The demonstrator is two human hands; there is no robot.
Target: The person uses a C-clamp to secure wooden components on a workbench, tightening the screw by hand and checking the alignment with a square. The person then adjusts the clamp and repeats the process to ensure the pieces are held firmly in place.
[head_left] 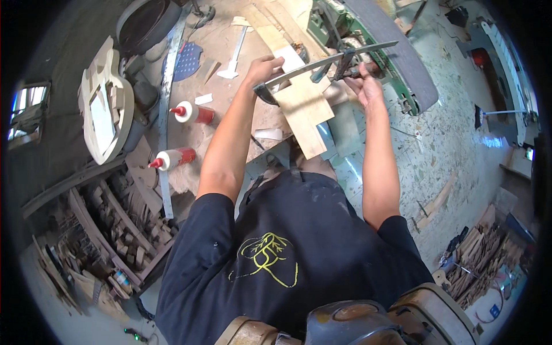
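A bar clamp (313, 68) spans the pale wooden boards (305, 106), its long metal bar slanting up to the right. My right hand (367, 86) is closed around the clamp's handle end, at the sliding jaw. My left hand (265, 69) has its fingers curled on the left edge of the boards, just beyond the clamp's fixed jaw (264, 94). Its fingertips are partly hidden. The boards lie overlapped and staggered, their near ends sticking out past the table edge toward me. A white piece (292, 57) lies among them.
Two red-and-white squeeze bottles (192, 112) lie left of my left forearm. A caliper-like tool (233, 60) and a long metal ruler (165, 121) rest on the table. A green machine (397, 86) with a grey belt stands right. A guitar-shaped wooden frame (123, 109) is far left.
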